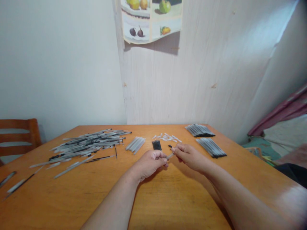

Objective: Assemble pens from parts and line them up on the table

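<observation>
Grips a tube (170, 156) in left hand (155, 160), pinching its other end with right hand (185, 155), over the surface (168, 198), near black rods (156, 145). Looks light, stiff and slick, perhaps brittle; calls for gentle fingertip hold near each end.

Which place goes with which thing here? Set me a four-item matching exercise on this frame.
Things
1. Tube
2. Messy pile
3. Poster
4. Chair

Places
A. On the wall
B. Past the left edge of the table
C. Between the left hand and the right hand
D. On the table's left half

Pairs: 1-C, 2-D, 3-A, 4-B
</observation>
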`<state>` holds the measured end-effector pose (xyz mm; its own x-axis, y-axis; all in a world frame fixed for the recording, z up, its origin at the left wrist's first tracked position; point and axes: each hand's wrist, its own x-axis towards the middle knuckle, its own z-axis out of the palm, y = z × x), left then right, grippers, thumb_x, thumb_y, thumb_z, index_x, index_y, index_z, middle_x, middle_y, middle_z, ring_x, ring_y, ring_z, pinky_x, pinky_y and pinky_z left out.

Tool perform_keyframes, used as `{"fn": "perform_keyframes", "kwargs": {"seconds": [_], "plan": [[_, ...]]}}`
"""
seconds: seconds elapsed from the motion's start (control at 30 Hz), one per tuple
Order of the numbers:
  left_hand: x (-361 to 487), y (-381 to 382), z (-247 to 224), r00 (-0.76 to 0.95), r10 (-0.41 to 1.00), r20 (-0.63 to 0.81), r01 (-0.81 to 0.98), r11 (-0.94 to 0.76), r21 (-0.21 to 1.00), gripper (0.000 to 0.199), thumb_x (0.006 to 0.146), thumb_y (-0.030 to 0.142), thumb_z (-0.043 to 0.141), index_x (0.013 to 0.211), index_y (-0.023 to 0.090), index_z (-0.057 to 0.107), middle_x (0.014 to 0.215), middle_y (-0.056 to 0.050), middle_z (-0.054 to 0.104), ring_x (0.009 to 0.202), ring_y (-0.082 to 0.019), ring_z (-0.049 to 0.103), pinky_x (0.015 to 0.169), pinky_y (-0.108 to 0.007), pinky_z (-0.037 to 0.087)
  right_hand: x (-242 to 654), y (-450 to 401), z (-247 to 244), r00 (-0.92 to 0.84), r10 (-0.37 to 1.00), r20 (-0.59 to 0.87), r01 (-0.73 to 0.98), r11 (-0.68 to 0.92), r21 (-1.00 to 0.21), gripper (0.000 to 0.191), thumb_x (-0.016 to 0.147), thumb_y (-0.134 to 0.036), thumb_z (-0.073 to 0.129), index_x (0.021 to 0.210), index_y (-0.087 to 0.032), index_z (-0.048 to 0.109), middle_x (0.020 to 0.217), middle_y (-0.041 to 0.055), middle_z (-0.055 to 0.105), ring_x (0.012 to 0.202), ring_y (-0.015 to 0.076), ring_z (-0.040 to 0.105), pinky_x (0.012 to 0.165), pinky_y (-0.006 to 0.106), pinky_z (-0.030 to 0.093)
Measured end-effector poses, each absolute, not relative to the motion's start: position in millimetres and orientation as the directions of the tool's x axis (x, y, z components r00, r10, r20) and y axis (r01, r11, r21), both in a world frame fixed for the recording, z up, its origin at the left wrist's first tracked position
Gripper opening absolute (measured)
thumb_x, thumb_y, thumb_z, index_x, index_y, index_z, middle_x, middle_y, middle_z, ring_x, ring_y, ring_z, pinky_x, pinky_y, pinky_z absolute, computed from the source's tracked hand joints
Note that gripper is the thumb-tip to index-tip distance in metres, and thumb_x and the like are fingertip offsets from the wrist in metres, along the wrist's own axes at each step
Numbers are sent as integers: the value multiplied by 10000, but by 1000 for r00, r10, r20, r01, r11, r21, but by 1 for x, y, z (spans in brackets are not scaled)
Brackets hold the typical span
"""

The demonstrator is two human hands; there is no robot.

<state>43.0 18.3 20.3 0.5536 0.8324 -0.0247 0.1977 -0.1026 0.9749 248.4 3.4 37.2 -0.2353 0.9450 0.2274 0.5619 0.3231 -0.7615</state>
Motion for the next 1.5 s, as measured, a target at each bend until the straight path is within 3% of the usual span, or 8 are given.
{"fn": "perform_keyframes", "kwargs": {"seconds": [0.17, 0.3, 0.53, 0.67, 0.87, 1.07, 1.3, 1.5], "plan": [[44, 16, 22, 560, 829, -15, 168, -95, 981, 183, 790, 307, 632, 812, 127, 660, 771, -62, 677, 616, -106, 514, 607, -256, 346, 245, 7, 33, -245, 937, 249, 493, 342, -800, 502, 905, -608, 433, 588, -219, 415, 563, -33, 391, 539, 121, 349, 539, 275, 282], [43, 18, 18, 558, 829, -17, 146, -78, 986, 258, 808, 373, 630, 890, 129, 651, 814, -76, 694, 622, -110, 526, 605, -256, 350, 247, 8, 32, -208, 944, 257, 450, 325, -831, 548, 913, -647, 379, 571, -221, 428, 535, -19, 419, 514, 126, 371, 520, 284, 285], [39, 24, 15, 572, 820, -11, 123, -72, 990, 340, 831, 450, 613, 901, 119, 636, 867, -99, 701, 655, -112, 548, 631, -253, 376, 253, 5, 38, -260, 933, 249, 268, 318, -910, 351, 900, -534, 513, 816, -197, 567, 713, 3, 567, 625, 132, 514, 597, 274, 409], [40, 21, 18, 570, 821, -25, 142, -68, 987, 327, 838, 433, 602, 913, 117, 641, 857, -95, 700, 650, -111, 545, 629, -252, 374, 253, 4, 36, -266, 931, 250, 343, 333, -878, 363, 896, -529, 519, 754, -196, 539, 650, -14, 536, 596, 123, 486, 583, 265, 381], [44, 15, 23, 548, 836, -26, 157, -72, 985, 210, 802, 331, 628, 847, 126, 640, 785, -71, 689, 620, -108, 530, 603, -249, 352, 248, 8, 30, -209, 913, 350, 555, 405, -726, 437, 921, -522, 469, 612, -213, 478, 607, -12, 487, 603, 142, 453, 577, 280, 327], [44, 16, 22, 544, 839, -18, 145, -72, 987, 264, 808, 377, 634, 883, 124, 650, 805, -83, 695, 639, -119, 553, 623, -259, 372, 247, 10, 28, -216, 931, 294, 478, 364, -799, 500, 936, -582, 391, 588, -225, 419, 541, -31, 392, 518, 131, 370, 528, 283, 292], [42, 22, 18, 558, 828, -46, 101, -14, 995, 405, 789, 491, 656, 926, 110, 655, 829, -95, 696, 643, -115, 557, 639, -255, 385, 252, 6, 34, -219, 934, 284, 329, 344, -879, 380, 917, -552, 474, 813, -200, 574, 721, 4, 568, 621, 136, 511, 589, 276, 401], [42, 20, 20, 562, 826, -45, 134, -38, 990, 346, 816, 453, 621, 897, 118, 653, 819, -93, 697, 643, -121, 559, 636, -260, 387, 251, 5, 34, -244, 925, 293, 405, 371, -836, 368, 908, -527, 499, 741, -202, 545, 667, -8, 532, 624, 133, 492, 596, 268, 380]]}}
